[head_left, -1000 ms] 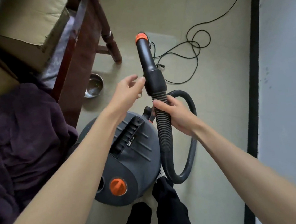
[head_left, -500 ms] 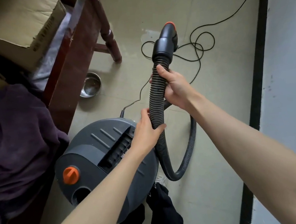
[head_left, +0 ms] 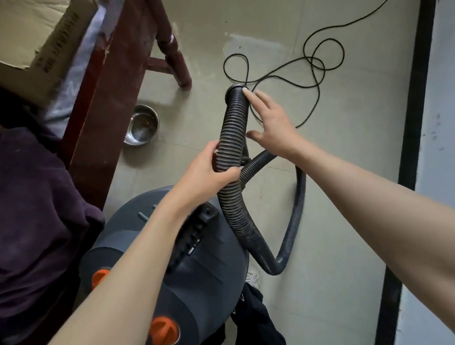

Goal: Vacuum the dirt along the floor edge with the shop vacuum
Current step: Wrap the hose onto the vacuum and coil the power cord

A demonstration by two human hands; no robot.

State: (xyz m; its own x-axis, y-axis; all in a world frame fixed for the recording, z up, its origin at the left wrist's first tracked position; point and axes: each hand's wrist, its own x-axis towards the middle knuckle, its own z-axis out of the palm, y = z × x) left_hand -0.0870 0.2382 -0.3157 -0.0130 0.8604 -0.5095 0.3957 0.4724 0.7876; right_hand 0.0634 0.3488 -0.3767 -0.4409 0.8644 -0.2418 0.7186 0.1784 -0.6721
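A grey shop vacuum (head_left: pixel 202 272) with orange knobs stands on the floor below me. Its black ribbed hose (head_left: pixel 233 132) loops up from the right side of the vacuum and points away from me, so its nozzle end is hidden. My left hand (head_left: pixel 209 171) grips the hose about mid-length. My right hand (head_left: pixel 271 123) is off the hose, fingers straight, with the fingertips touching the hose's far end. The black floor edge strip (head_left: pixel 418 92) runs along the white wall at the right.
The vacuum's black power cord (head_left: pixel 313 64) lies in loose loops on the tiled floor ahead. A steel bowl (head_left: pixel 142 127) sits beside a dark wooden furniture leg (head_left: pixel 172 47). A cardboard box (head_left: pixel 21 33) and purple cloth (head_left: pixel 21 206) fill the left. Dark trouser legs (head_left: pixel 252 325) show below.
My right hand has let go of the hose and now reaches up along it with straight fingers. My left hand keeps hold of the hose. The hose end has tipped further away.
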